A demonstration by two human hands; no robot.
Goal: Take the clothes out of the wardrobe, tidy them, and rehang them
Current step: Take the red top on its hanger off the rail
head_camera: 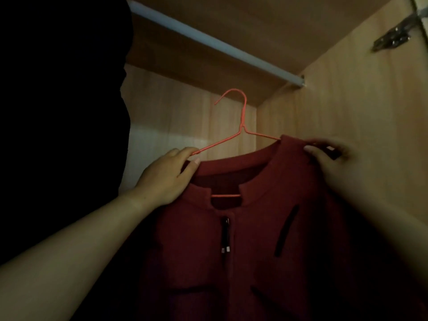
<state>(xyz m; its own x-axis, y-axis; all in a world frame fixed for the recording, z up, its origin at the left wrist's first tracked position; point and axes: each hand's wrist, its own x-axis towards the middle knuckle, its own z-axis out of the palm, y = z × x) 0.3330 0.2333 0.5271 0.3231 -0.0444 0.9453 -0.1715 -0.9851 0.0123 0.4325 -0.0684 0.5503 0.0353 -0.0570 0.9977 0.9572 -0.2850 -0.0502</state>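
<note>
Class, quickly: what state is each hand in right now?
Left hand: closed, gripping the dark red zip-front jacket at its shoulder, by the orange wire hanger.
Right hand: closed, pinching the jacket's other shoulder; blurred.

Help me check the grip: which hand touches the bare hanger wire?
The left hand, fingers on the orange hanger's exposed arm; the right hand grips the red jacket's shoulder.

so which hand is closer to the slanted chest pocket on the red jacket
Right. The right hand pinches the red jacket at the shoulder just above the chest pocket; the left hand grips the opposite shoulder, across the collar from it.
</note>
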